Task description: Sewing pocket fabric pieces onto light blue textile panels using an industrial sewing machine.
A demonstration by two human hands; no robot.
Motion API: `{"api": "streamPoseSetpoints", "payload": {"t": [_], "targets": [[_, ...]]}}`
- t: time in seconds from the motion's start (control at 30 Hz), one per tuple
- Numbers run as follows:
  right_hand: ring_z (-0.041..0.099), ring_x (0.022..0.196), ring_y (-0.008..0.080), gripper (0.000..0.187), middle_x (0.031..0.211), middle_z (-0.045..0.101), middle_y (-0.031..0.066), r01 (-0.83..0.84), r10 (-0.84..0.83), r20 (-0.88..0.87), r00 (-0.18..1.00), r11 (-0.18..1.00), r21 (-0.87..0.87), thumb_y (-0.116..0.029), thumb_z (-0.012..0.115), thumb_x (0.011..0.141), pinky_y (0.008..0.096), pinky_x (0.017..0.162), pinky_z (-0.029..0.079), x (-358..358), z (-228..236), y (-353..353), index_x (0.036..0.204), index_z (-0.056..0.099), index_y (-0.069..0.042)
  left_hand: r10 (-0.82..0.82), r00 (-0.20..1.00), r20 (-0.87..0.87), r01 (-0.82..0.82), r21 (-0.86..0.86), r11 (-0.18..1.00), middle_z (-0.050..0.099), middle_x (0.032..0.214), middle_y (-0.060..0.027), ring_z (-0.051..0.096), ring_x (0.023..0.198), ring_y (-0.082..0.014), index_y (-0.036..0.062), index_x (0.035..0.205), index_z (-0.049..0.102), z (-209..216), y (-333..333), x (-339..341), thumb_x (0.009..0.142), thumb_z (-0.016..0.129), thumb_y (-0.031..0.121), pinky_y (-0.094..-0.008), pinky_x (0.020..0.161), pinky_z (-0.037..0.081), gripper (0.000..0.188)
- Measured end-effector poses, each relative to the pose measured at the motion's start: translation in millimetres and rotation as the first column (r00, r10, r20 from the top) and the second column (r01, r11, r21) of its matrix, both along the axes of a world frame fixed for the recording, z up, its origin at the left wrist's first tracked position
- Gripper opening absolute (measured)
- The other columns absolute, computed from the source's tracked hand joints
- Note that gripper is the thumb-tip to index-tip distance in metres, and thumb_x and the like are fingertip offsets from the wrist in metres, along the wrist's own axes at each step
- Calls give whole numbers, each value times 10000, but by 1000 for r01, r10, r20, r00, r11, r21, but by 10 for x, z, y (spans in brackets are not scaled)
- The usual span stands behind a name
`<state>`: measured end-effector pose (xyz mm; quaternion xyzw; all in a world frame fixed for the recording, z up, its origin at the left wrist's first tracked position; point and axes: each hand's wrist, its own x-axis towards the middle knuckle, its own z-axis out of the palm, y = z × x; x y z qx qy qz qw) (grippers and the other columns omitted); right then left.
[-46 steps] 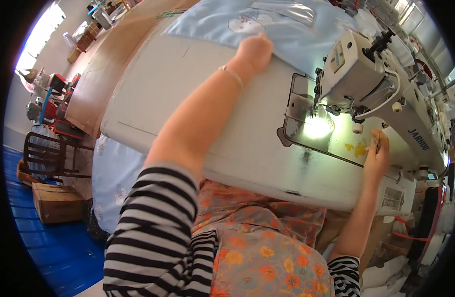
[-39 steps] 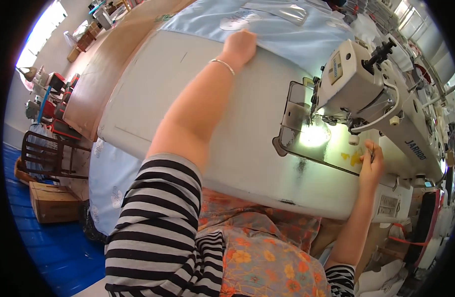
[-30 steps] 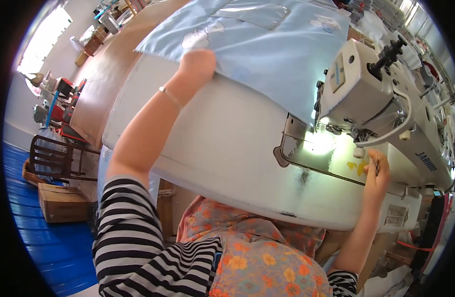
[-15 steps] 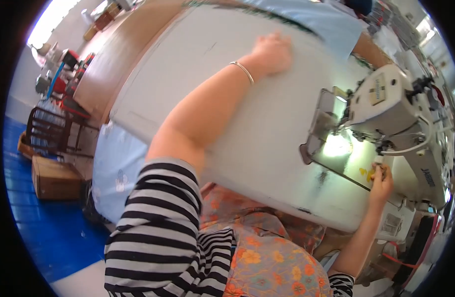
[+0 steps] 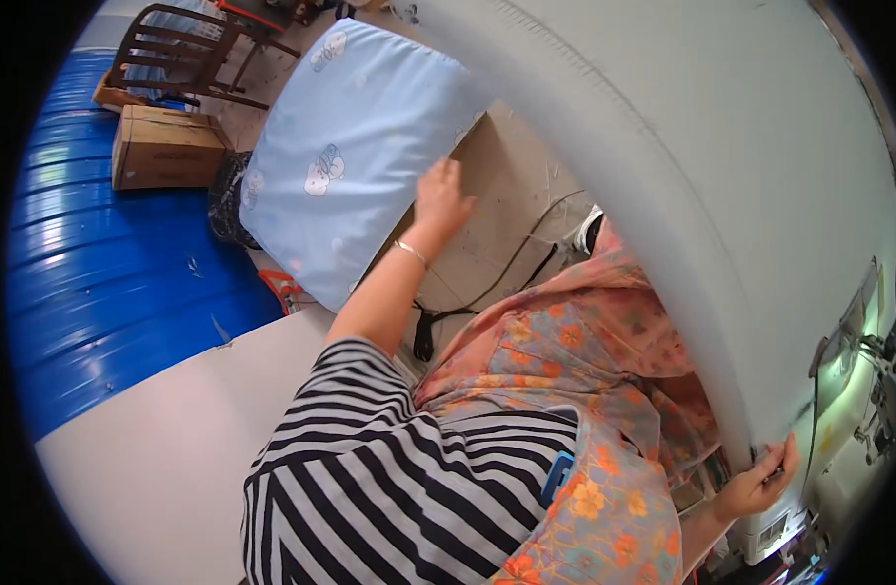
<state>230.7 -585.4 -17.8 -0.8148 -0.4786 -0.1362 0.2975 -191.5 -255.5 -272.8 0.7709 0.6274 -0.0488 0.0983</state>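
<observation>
My left hand point(image 5: 444, 200), with a bracelet at the wrist, is over the near edge of a light-blue cloth-covered surface point(image 5: 370, 127) printed with small cartoon figures. Its fingers are loosely bent and a little apart, and I see nothing in them. At the lower right, my right hand point(image 5: 760, 480) is closed by the rim of the white sewing table point(image 5: 740, 224). A small dark metal tool point(image 5: 775, 475) shows between its fingers; its exact kind is too small to make out. Just beyond that hand, part of a lit sewing machine point(image 5: 882, 366) is visible.
A cardboard box point(image 5: 170, 148) and a wooden chair point(image 5: 179, 58) stand at the far left, near blue corrugated sheeting point(image 5: 106, 263). A black bag point(image 5: 228, 200) sits beside the blue cloth. Dark cables point(image 5: 511, 263) run across the floor. A white surface point(image 5: 175, 439) lies at lower left.
The view has swung left and down. My left hand has gone from the white tabletop to the blue cloth's edge. My right hand has come away from the sewing machine's needle area toward the table rim.
</observation>
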Motion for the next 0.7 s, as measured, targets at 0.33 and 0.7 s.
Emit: {"api": "streamPoseSetpoints", "payload": {"t": [0.33, 0.7], "targets": [[537, 890, 128, 256, 1075, 615, 60, 203, -201, 30, 979, 974, -100, -82, 477, 1005, 262, 791, 442, 18, 75, -159, 1196, 617, 16, 335, 796, -504, -457, -137, 879, 261, 1555, -134, 264, 1431, -297, 125, 1525, 201, -1012, 479, -929, 824, 662, 274, -475, 1144, 255, 853], [562, 974, 153, 252, 1115, 617, 87, 164, -167, -34, 985, 983, -86, -73, 471, 1004, 268, 852, 445, 147, 112, -224, 1192, 607, 24, 424, 315, 849, -685, -105, 721, 645, 1066, -203, 597, 1025, -276, -61, 1090, 613, 399, 1167, -1586, 1003, 426, 436, -358, 874, 457, 538]]}}
